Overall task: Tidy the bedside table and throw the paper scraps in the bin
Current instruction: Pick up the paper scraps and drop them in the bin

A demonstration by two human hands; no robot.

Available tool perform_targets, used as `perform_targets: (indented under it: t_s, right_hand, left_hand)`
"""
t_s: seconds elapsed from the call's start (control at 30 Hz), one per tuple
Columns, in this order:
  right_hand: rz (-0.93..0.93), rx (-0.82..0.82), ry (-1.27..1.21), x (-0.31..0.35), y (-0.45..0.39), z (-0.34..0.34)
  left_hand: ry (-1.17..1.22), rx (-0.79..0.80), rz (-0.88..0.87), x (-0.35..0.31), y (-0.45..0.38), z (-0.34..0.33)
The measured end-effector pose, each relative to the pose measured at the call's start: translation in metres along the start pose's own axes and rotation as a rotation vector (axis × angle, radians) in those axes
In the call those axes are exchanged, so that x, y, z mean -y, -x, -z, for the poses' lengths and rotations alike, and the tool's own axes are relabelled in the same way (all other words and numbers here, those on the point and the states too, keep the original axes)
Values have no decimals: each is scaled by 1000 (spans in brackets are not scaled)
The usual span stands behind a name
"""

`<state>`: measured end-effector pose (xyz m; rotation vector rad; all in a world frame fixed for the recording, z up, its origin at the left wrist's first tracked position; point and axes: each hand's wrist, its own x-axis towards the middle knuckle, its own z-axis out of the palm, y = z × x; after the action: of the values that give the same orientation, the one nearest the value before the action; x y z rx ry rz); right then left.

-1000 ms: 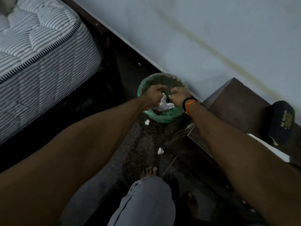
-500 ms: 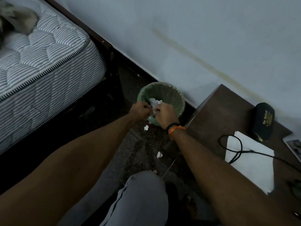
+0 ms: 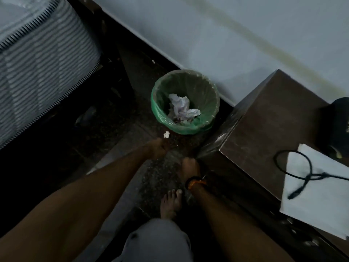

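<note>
Paper scraps (image 3: 182,108) heaped in one bin (image 3: 160,108), one scrap (image 3: 166,134) on floor

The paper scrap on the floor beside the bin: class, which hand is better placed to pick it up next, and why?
Probably the left. The left hand hangs just below the scrap, which lies on the floor by the bin. The right hand is lower and nearer the bedside table, so farther away.
</note>
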<state>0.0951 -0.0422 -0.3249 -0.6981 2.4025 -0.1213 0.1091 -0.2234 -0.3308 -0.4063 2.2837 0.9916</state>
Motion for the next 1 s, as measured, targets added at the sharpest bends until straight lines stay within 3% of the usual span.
perform_targets:
  t_s: [0.17, 0.3, 0.33, 0.4, 0.47, 0.53, 0.57, 0.67, 0.77, 0.9, 1.0]
  right_hand:
    - [-108, 66, -19, -24, -25, -51]
    - [-129, 56, 27, -45, -43, -85]
    - [-122, 53, 51, -49, -47, -92]
    - [-95, 63, 108, -54, -54, -103]
    - [-62, 33, 146, -57, -58, -112]
    - [-36, -1, 182, -60, -62, -120]
    - [-21, -9, 197, -62, -64, -123]
    - [26, 12, 242, -65, -72, -130]
    - [58, 19, 199, -67, -75, -132]
    - [21, -73, 33, -56, -68, -118]
    - [11, -130, -88, -41, -60, -97]
  left_hand:
    - [65, -111, 167, 23, -33, -27]
    - [72, -188, 155, 36, -67, -41]
    - [-7, -152, 140, 38, -69, -72]
    - [-10, -195, 286, 57, -52, -136]
    - [76, -187, 272, 63, -26, -229]
    - [-2, -280, 192, 75, -20, -271]
    - [-6, -285, 165, 83, -27, -263]
    - [40, -273, 407, 76, -29, -271]
    - [98, -188, 484, 69, -26, -286]
    - [123, -445, 357, 80, -42, -293]
    - [-33, -328, 280, 81, -40, -282]
